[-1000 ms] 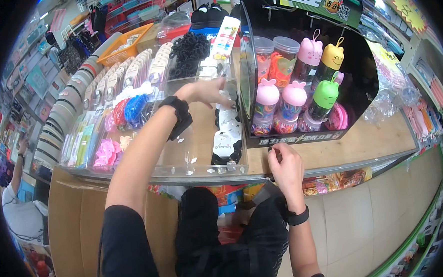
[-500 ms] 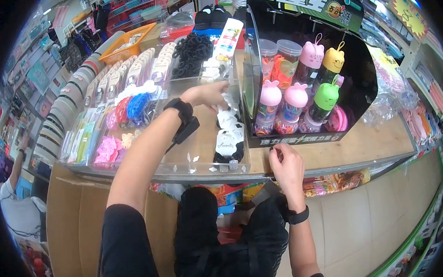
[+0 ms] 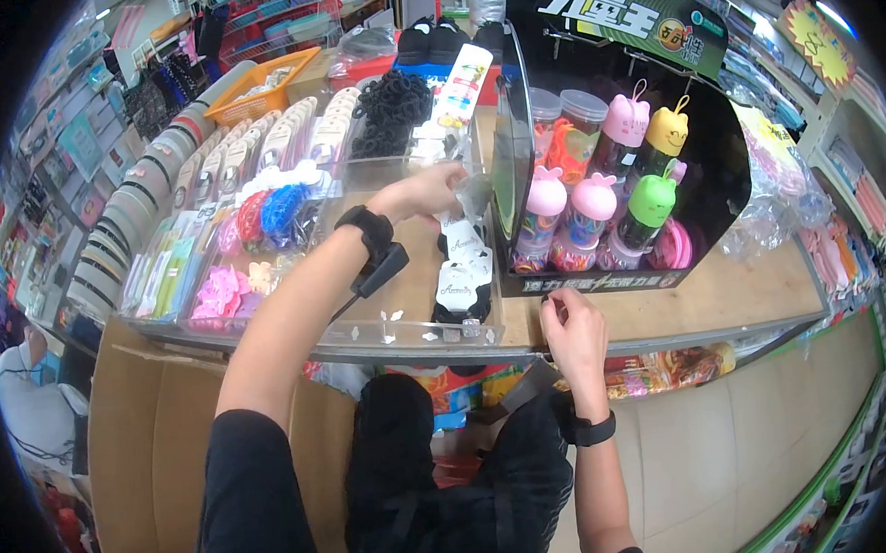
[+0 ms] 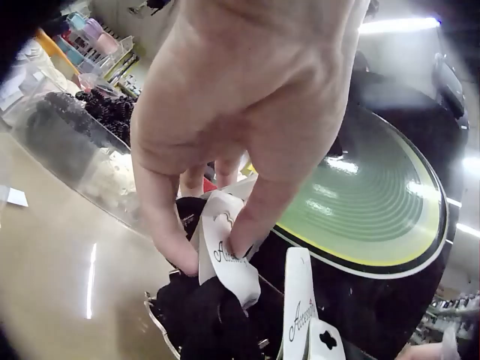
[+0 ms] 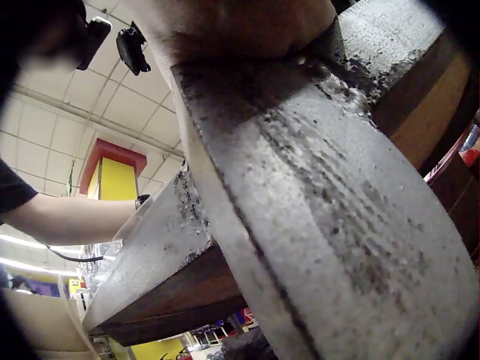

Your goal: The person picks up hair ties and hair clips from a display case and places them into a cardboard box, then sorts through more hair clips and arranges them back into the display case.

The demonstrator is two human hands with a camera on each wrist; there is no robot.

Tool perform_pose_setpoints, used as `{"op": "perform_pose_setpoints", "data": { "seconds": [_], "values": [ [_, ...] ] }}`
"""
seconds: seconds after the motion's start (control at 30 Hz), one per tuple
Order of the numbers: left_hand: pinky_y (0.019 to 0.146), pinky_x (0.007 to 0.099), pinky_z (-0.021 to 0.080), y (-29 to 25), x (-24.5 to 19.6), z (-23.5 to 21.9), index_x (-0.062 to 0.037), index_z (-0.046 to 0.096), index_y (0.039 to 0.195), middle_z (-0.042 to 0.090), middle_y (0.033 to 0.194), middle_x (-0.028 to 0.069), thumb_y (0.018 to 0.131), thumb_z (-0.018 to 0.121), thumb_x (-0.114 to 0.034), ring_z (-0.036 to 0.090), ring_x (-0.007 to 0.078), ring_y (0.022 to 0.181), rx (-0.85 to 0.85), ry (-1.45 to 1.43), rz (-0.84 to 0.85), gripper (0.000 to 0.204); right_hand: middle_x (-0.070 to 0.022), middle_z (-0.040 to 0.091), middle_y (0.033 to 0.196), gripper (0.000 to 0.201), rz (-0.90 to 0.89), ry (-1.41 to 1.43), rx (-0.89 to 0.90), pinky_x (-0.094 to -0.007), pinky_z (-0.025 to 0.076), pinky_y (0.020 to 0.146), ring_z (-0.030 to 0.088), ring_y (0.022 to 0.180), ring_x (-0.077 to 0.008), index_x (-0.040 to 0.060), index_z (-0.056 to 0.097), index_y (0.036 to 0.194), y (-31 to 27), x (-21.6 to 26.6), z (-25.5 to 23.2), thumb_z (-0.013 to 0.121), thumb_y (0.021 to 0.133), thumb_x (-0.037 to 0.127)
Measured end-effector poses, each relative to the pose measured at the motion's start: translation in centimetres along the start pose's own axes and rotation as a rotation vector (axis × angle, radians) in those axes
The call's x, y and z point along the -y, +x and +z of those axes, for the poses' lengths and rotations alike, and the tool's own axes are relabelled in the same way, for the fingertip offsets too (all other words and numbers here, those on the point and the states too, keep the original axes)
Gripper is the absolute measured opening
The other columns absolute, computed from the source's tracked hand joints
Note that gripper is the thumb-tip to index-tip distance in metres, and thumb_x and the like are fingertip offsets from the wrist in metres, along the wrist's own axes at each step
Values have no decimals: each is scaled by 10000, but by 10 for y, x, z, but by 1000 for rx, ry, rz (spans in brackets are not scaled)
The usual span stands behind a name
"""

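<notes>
In the left wrist view, my left hand [image 4: 240, 97] pinches a white card of black hair ties [image 4: 229, 255] between thumb and finger. A second white card [image 4: 298, 304] stands close beside it. The head view has the left hand [image 3: 421, 193] at the far end of a row of carded hair ties [image 3: 459, 286], along the right side of a clear plastic tray [image 3: 366, 333]. My right hand [image 3: 578, 337] rests at the table's front edge, fingers loosely curled and holding nothing. From the right wrist, it lies over a worn, grey metal edge [image 5: 315, 195].
A black display box [image 3: 604, 281] with animal-lidded jars [image 3: 588, 204] stands right of the tray. Left lie hair clips [image 3: 226, 296], coiled bands [image 3: 284, 213] and headbands [image 3: 124, 218]. Black hair ties [image 3: 389, 114] and a white bottle [image 3: 463, 83] sit behind. An open cardboard box [image 3: 221, 438] is below.
My left hand has gone from spread fingers over the far hair-tie cards to pinching one, and a card now stands raised beside the fingers. The right hand keeps its place.
</notes>
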State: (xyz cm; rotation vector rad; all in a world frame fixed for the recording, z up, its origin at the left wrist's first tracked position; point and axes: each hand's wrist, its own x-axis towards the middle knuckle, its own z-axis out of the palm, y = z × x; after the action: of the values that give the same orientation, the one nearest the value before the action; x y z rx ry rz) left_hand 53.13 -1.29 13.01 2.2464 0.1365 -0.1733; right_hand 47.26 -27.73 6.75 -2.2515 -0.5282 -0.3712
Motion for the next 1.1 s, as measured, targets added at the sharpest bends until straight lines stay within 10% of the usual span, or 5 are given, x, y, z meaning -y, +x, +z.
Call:
{"op": "perform_pose_setpoints", "data": {
  "seconds": [0.73, 1.1],
  "values": [
    [478, 275, 476, -15, -10, 5, -25, 301, 1256, 543, 966, 132, 661, 634, -29, 560, 161, 700, -63, 19, 29, 681, -126, 578, 664, 131, 9, 1, -25, -373, 444, 571, 578, 609, -281, 37, 582, 763, -1, -5, 4, 545, 765, 163],
    [596, 300, 516, -48, -3, -41, -34, 364, 1087, 537, 959, 96, 660, 601, 7, 570, 172, 827, -705, -144, 285, 490, -140, 581, 670, 133, 0, 28, -8, -365, 441, 561, 578, 601, -280, 23, 588, 778, -1, -2, 1, 546, 771, 149]
  ]
}}
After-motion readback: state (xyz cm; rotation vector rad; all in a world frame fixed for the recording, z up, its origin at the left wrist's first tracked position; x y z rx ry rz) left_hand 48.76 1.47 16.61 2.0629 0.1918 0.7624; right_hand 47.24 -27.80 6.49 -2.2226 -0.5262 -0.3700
